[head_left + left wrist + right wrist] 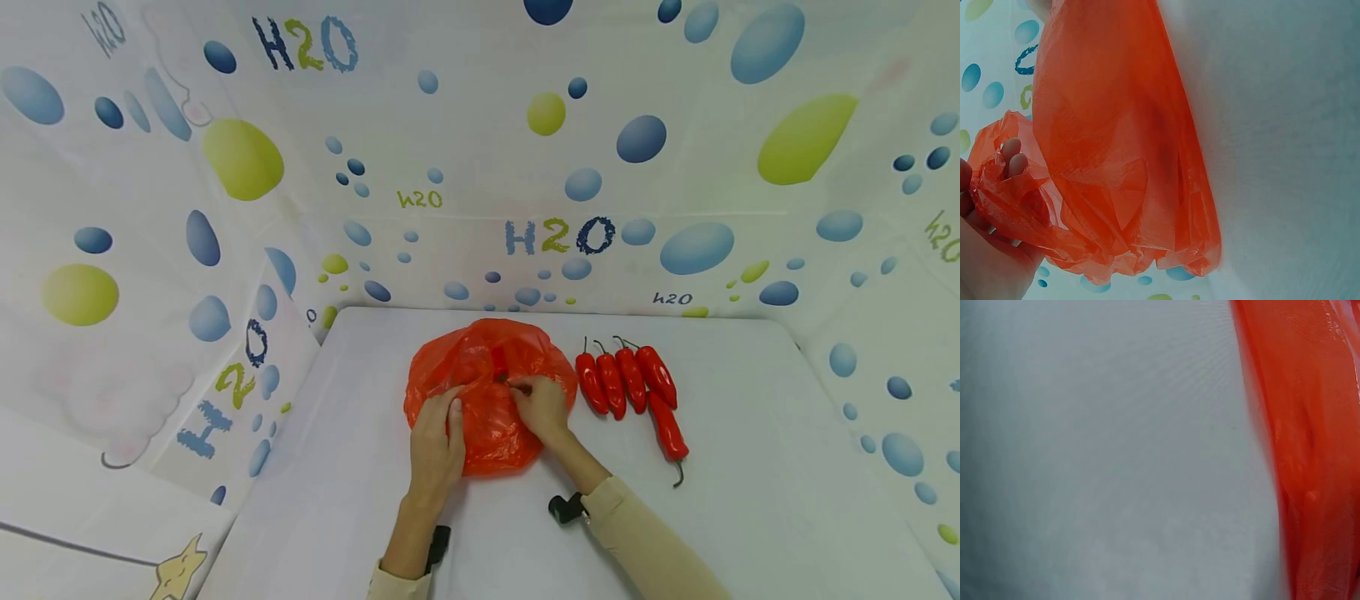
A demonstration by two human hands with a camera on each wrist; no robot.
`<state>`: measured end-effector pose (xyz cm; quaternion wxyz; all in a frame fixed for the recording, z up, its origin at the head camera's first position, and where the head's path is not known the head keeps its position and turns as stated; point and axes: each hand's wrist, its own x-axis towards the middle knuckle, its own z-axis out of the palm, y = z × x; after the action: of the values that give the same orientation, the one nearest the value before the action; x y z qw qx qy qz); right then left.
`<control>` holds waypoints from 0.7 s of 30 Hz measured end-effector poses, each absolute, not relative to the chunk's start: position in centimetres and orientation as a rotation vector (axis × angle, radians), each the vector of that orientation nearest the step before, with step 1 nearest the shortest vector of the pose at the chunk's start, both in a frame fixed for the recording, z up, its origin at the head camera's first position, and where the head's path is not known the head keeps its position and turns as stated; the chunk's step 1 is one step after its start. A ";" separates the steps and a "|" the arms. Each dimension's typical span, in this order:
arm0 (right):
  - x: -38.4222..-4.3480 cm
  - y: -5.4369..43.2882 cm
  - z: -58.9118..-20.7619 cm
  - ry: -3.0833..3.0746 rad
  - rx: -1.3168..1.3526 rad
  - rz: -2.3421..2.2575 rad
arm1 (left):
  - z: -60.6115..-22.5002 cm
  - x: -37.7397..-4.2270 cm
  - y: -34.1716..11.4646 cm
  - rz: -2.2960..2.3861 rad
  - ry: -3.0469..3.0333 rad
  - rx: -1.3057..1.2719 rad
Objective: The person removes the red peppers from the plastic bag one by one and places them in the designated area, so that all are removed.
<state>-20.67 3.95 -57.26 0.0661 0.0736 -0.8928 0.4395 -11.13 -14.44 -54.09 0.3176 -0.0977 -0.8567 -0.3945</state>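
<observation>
A red plastic bag lies on the white table with its mouth facing up. My left hand grips the bag's rim on the left side; in the left wrist view its fingertips show through the crumpled film. At the bag's opening my right hand pinches the dark stem of a red chili pepper, whose body lies over the bag's mouth. The right wrist view catches only the bag's side, with the right hand out of sight. What lies deeper in the bag is hidden.
To the right of the bag, several red chili peppers lie side by side, stems pointing away. One more pepper lies below them, its stem toward me. A patterned sheet closes off the back and sides of the white table.
</observation>
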 end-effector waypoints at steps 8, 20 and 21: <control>-20.5 4.2 -57.0 -2.638 0.186 1.353 | -54.0 -11.1 -14.4 -1.058 -2.262 -0.258; -20.0 4.9 -56.4 -2.551 0.163 1.304 | -54.2 -11.1 -14.3 -1.026 -2.252 -0.276; -19.9 4.9 -56.4 -2.543 0.160 1.308 | -54.2 -11.1 -14.3 -1.025 -2.252 -0.277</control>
<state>-19.93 4.91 -56.38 0.1384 0.0554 -0.8794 0.4522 -11.13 -14.34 -54.22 0.3203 -0.1055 -0.8569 -0.3899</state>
